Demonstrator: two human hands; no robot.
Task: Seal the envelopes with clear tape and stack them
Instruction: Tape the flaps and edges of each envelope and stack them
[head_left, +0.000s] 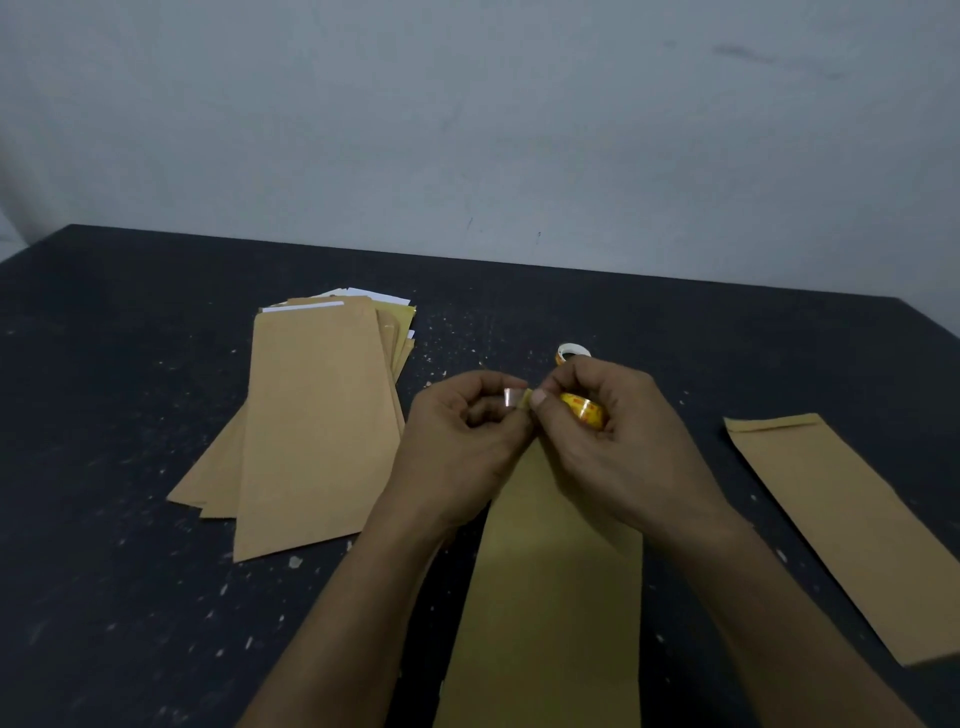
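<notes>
A brown envelope (545, 597) lies lengthwise on the dark table in front of me, its far end hidden under my hands. My right hand (608, 441) grips a small yellow roll of clear tape (582, 408). My left hand (462, 441) pinches the free end of the tape (511, 397) between thumb and fingers, just left of the roll. Both hands hover close together above the envelope's far end. A pile of several brown envelopes (311, 415) lies fanned out to the left. A single brown envelope (841, 525) lies at the right.
A second small tape roll (573, 352) stands on the table just beyond my right hand. The dark table (130, 597) is speckled with pale flecks. A bare pale wall (467, 130) rises behind its far edge.
</notes>
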